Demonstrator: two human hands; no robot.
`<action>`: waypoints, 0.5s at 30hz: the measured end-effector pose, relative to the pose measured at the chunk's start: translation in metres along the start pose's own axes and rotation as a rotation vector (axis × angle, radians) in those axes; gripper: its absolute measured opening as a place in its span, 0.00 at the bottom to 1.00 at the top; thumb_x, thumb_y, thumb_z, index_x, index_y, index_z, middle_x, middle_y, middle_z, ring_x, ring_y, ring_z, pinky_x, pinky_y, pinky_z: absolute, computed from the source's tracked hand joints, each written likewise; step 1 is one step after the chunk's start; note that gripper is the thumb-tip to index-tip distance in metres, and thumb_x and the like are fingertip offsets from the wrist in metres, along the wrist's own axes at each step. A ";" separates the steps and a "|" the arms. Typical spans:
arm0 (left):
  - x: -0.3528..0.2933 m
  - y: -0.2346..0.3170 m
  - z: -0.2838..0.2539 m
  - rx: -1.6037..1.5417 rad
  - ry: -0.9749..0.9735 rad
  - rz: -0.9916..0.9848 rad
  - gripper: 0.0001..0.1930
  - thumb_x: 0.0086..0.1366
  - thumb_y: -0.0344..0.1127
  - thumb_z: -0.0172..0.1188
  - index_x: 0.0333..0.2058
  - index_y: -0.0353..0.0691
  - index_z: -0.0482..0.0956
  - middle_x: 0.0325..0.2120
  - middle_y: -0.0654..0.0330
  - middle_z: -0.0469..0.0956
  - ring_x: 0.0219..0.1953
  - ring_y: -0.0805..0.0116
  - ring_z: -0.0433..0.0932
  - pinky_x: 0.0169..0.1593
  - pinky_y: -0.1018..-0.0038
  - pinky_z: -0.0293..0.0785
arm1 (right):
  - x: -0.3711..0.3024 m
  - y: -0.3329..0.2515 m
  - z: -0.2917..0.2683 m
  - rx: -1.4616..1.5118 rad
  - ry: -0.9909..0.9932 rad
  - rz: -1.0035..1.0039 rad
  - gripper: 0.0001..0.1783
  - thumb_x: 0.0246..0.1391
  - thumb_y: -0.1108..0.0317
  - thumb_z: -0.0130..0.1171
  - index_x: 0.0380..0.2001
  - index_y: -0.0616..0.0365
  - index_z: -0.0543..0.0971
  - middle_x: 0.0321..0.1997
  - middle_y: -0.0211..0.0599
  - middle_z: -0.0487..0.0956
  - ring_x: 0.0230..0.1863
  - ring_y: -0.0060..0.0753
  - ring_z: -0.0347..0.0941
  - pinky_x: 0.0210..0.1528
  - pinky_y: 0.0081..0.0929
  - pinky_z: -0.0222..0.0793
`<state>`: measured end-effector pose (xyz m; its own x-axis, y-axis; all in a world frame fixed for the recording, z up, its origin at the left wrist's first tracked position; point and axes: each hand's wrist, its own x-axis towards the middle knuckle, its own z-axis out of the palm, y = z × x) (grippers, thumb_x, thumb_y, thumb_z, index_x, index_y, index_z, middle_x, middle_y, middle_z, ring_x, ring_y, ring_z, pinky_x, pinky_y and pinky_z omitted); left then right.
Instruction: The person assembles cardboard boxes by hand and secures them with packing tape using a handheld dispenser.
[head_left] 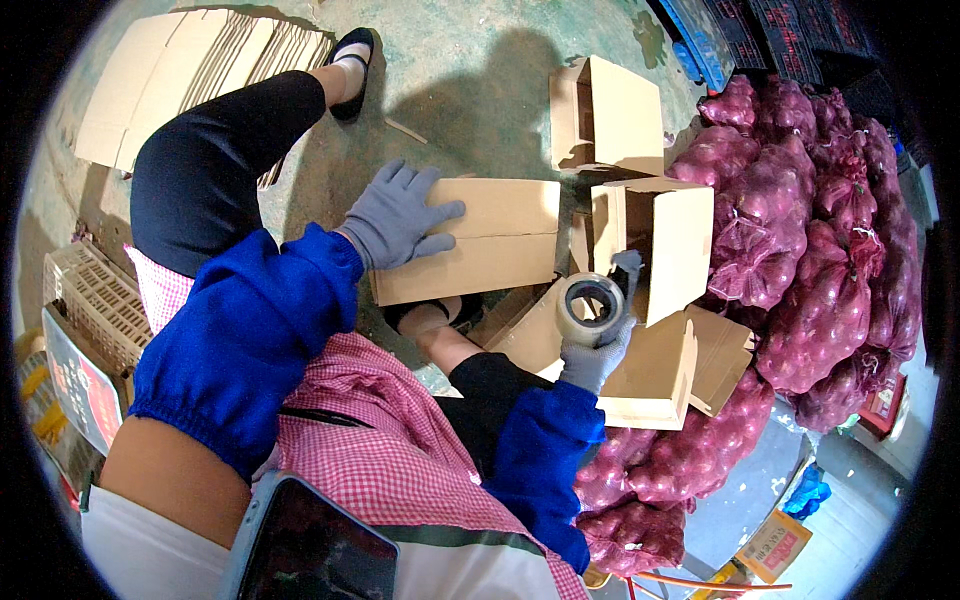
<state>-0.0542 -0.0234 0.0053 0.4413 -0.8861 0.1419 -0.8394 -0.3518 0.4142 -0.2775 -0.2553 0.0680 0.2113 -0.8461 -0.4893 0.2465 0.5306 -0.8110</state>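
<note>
Upper left of frame: flattened cardboard sheets [190,70] stacked, not yet folded. Centre: left hand [398,215], gloved, spread flat on a closed carton [480,240], no tape visible on its seam. Right of centre: right hand [597,345] clamped on a tape roll [590,305] beside open cartons [650,250]. Far right: purple mesh sacks of onions [820,260] crowding the cartons.

a produce packing shed: netted onion sacks [800,230], flat cartons [200,70], concrete floor [470,80]
</note>
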 end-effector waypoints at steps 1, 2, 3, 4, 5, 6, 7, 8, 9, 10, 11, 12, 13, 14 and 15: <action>0.000 0.000 0.000 -0.005 0.000 -0.005 0.24 0.57 0.59 0.48 0.47 0.56 0.74 0.47 0.45 0.66 0.48 0.46 0.65 0.57 0.50 0.53 | 0.003 0.003 -0.002 -0.064 -0.004 -0.015 0.22 0.58 0.51 0.44 0.45 0.56 0.73 0.46 0.35 0.75 0.42 0.28 0.72 0.47 0.30 0.70; 0.000 -0.001 0.000 -0.001 0.002 -0.006 0.23 0.57 0.59 0.48 0.47 0.56 0.74 0.47 0.45 0.66 0.48 0.46 0.65 0.57 0.50 0.53 | 0.004 0.005 0.001 -0.128 -0.010 -0.031 0.21 0.59 0.53 0.45 0.45 0.58 0.73 0.45 0.37 0.74 0.41 0.27 0.72 0.46 0.27 0.70; 0.000 -0.001 0.000 0.002 0.004 -0.008 0.23 0.57 0.59 0.48 0.47 0.56 0.74 0.47 0.45 0.66 0.48 0.46 0.65 0.57 0.50 0.53 | 0.003 0.006 0.003 -0.261 0.011 -0.119 0.20 0.58 0.56 0.46 0.45 0.60 0.73 0.45 0.38 0.74 0.40 0.27 0.72 0.46 0.26 0.70; -0.001 -0.001 0.000 0.006 0.007 -0.010 0.23 0.56 0.59 0.48 0.46 0.56 0.74 0.47 0.45 0.66 0.48 0.46 0.65 0.57 0.50 0.53 | 0.000 0.007 0.007 -0.394 0.031 -0.207 0.19 0.58 0.59 0.46 0.46 0.61 0.72 0.45 0.38 0.74 0.40 0.27 0.72 0.46 0.25 0.70; -0.001 -0.001 0.001 0.009 0.011 -0.011 0.23 0.56 0.59 0.49 0.46 0.56 0.75 0.47 0.45 0.66 0.48 0.46 0.65 0.57 0.50 0.53 | -0.002 0.008 0.011 -0.527 0.054 -0.296 0.18 0.58 0.62 0.47 0.46 0.63 0.72 0.45 0.39 0.74 0.40 0.27 0.72 0.45 0.24 0.69; -0.001 -0.001 0.002 0.012 0.016 -0.012 0.23 0.56 0.59 0.49 0.46 0.56 0.75 0.47 0.46 0.66 0.48 0.46 0.65 0.57 0.50 0.53 | 0.001 0.010 0.012 -0.562 -0.013 -0.287 0.17 0.58 0.64 0.47 0.46 0.63 0.72 0.42 0.37 0.74 0.37 0.25 0.72 0.42 0.23 0.69; -0.002 -0.001 0.003 0.015 0.020 -0.014 0.23 0.56 0.59 0.49 0.45 0.56 0.75 0.47 0.46 0.66 0.48 0.46 0.65 0.57 0.50 0.53 | 0.006 0.012 0.012 -0.596 -0.081 -0.278 0.16 0.57 0.66 0.48 0.45 0.63 0.73 0.39 0.35 0.75 0.35 0.23 0.71 0.39 0.23 0.69; -0.002 -0.001 0.004 0.024 0.042 -0.003 0.23 0.56 0.59 0.48 0.45 0.55 0.75 0.46 0.47 0.66 0.47 0.48 0.65 0.57 0.51 0.53 | 0.012 0.013 0.010 -0.630 -0.148 -0.269 0.15 0.56 0.68 0.49 0.45 0.63 0.73 0.37 0.33 0.75 0.33 0.22 0.70 0.35 0.22 0.69; -0.002 -0.002 0.005 0.034 0.065 0.007 0.23 0.57 0.59 0.47 0.45 0.55 0.75 0.45 0.48 0.66 0.47 0.50 0.66 0.57 0.53 0.53 | 0.020 0.013 0.006 -0.760 -0.236 -0.262 0.14 0.55 0.70 0.49 0.42 0.65 0.75 0.36 0.32 0.75 0.31 0.21 0.71 0.34 0.19 0.69; -0.002 -0.002 0.005 0.044 0.087 0.016 0.23 0.58 0.59 0.46 0.45 0.55 0.75 0.44 0.49 0.66 0.46 0.51 0.66 0.57 0.54 0.53 | 0.027 0.013 0.005 -0.837 -0.201 -0.132 0.12 0.54 0.71 0.49 0.39 0.65 0.77 0.34 0.32 0.76 0.30 0.21 0.71 0.34 0.18 0.68; -0.001 -0.002 0.004 0.042 0.075 0.014 0.23 0.58 0.59 0.46 0.45 0.55 0.75 0.43 0.49 0.67 0.46 0.51 0.66 0.57 0.54 0.53 | 0.032 0.015 0.002 -0.947 -0.264 -0.141 0.12 0.54 0.70 0.50 0.38 0.65 0.78 0.32 0.33 0.77 0.30 0.22 0.71 0.34 0.18 0.68; 0.000 -0.001 0.002 0.040 0.064 0.011 0.23 0.58 0.59 0.46 0.45 0.55 0.75 0.43 0.49 0.67 0.46 0.52 0.66 0.57 0.54 0.53 | 0.039 0.017 -0.002 -1.056 -0.327 -0.150 0.12 0.53 0.69 0.51 0.36 0.65 0.78 0.31 0.34 0.78 0.29 0.22 0.71 0.34 0.19 0.68; 0.001 0.000 0.000 0.037 0.053 0.009 0.23 0.58 0.59 0.46 0.45 0.54 0.75 0.43 0.49 0.67 0.46 0.52 0.66 0.56 0.54 0.53 | 0.045 0.018 -0.005 -1.161 -0.346 -0.172 0.12 0.52 0.69 0.52 0.36 0.65 0.79 0.30 0.34 0.78 0.30 0.21 0.71 0.34 0.18 0.68; 0.001 0.000 -0.001 0.026 0.046 0.011 0.23 0.58 0.59 0.46 0.45 0.54 0.75 0.43 0.49 0.67 0.46 0.52 0.66 0.56 0.55 0.53 | 0.049 0.018 -0.003 -1.266 -0.364 -0.193 0.11 0.52 0.69 0.53 0.35 0.65 0.79 0.30 0.34 0.78 0.30 0.20 0.72 0.34 0.17 0.68; 0.001 -0.001 -0.002 0.015 0.040 0.013 0.23 0.58 0.58 0.46 0.45 0.54 0.76 0.43 0.49 0.67 0.46 0.52 0.66 0.56 0.55 0.53 | 0.052 0.017 -0.003 -1.371 -0.381 -0.215 0.11 0.51 0.69 0.54 0.35 0.66 0.79 0.29 0.34 0.78 0.31 0.19 0.72 0.35 0.17 0.68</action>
<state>-0.0528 -0.0236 0.0069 0.4419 -0.8782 0.1829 -0.8500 -0.3447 0.3983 -0.2649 -0.2902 0.0286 0.5769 -0.7209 -0.3841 -0.7359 -0.2546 -0.6274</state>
